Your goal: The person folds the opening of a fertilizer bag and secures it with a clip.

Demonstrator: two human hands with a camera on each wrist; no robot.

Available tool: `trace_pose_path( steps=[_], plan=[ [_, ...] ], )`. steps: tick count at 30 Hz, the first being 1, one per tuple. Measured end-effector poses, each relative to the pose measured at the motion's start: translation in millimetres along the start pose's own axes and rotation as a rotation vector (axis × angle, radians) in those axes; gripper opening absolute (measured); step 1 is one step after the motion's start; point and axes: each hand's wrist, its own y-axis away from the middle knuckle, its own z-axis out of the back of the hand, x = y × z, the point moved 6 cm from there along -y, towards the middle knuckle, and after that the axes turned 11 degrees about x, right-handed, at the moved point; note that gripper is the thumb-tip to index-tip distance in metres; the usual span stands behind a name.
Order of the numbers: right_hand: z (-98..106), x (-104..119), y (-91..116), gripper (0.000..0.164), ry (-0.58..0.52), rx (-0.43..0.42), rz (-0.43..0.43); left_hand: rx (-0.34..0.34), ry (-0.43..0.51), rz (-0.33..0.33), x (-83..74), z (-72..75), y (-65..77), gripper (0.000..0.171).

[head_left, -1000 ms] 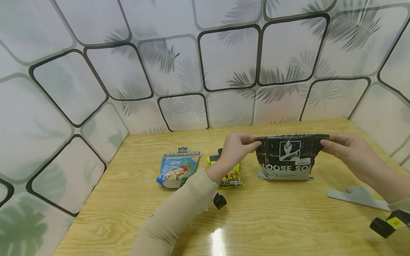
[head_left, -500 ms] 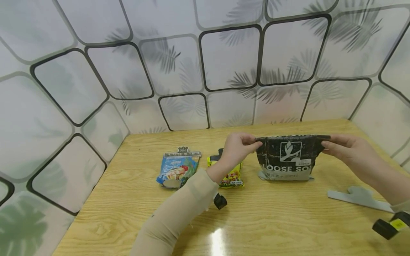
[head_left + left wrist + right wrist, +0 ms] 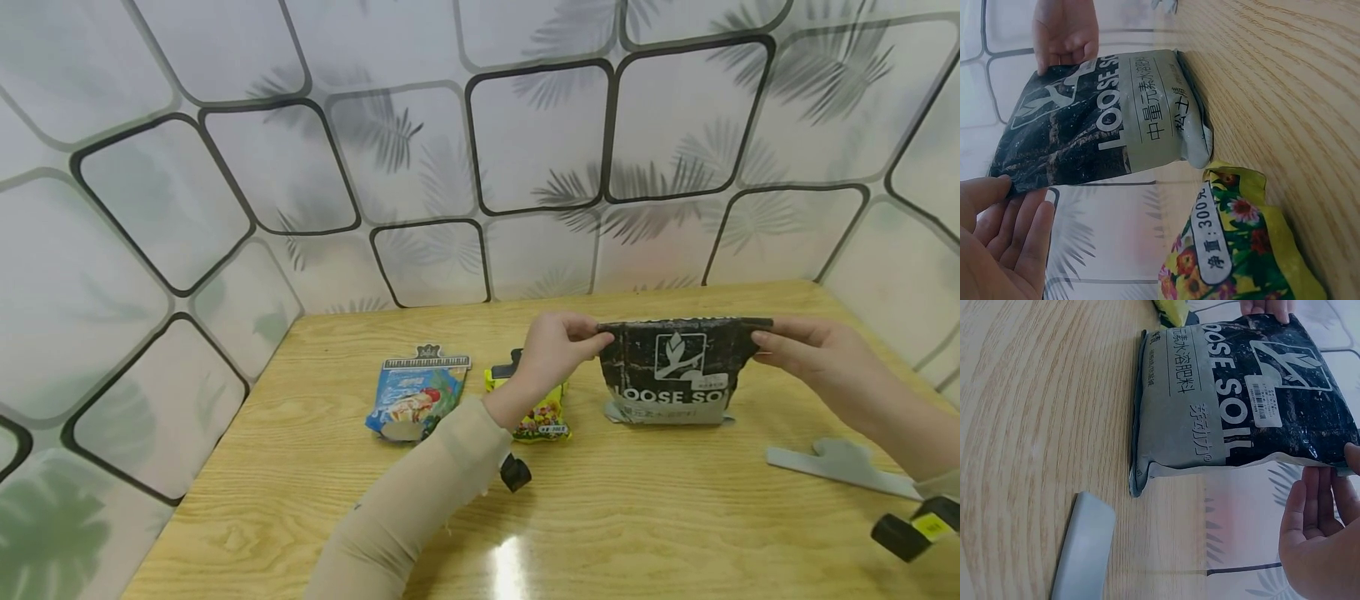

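A black and grey bag of loose soil (image 3: 675, 375) stands upright on the table, its top edge folded over. My left hand (image 3: 551, 350) pinches the left top corner between thumb and fingers; my right hand (image 3: 817, 350) pinches the right top corner. In the left wrist view the soil bag (image 3: 1097, 125) is stretched between both hands, and the right wrist view shows a barcode label on the bag (image 3: 1241, 394). Below my right forearm lies a grey sealing clip (image 3: 840, 467), its end part hidden by the wrist.
A yellow flower-printed bag (image 3: 543, 417) with a black clip on top lies partly behind my left forearm. Farther left is a blue bag (image 3: 416, 400) closed by a piano-keyboard clip (image 3: 427, 358). A patterned cloth wall (image 3: 540, 142) rises behind the wooden table (image 3: 637, 517).
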Motion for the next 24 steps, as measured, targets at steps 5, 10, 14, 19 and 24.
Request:
trace_pose_path(
  steps=[5,10,14,19,24],
  plan=[
    [1.1,-0.7,0.1,0.022,0.005,0.001,0.005,0.000,-0.011,-0.020,-1.1,-0.3,0.0,0.017],
    [1.2,-1.8,-0.2,0.012,0.045,-0.001,-0.005,0.001,-0.002,-0.034,-1.2,-0.3,-0.2,0.014],
    [2.2,-2.4,-0.8,0.013,0.032,-0.006,0.035,0.004,-0.002,-0.042,-0.6,0.0,-0.4,0.014],
    [2.2,-3.8,-0.3,0.012,0.014,0.001,0.054,0.005,-0.002,-0.039,-0.9,0.2,0.1,0.015],
    [1.9,-5.6,-0.5,0.009,0.027,0.006,0.036,0.004,-0.004,-0.028,-1.2,0.7,0.8,0.015]
  ],
)
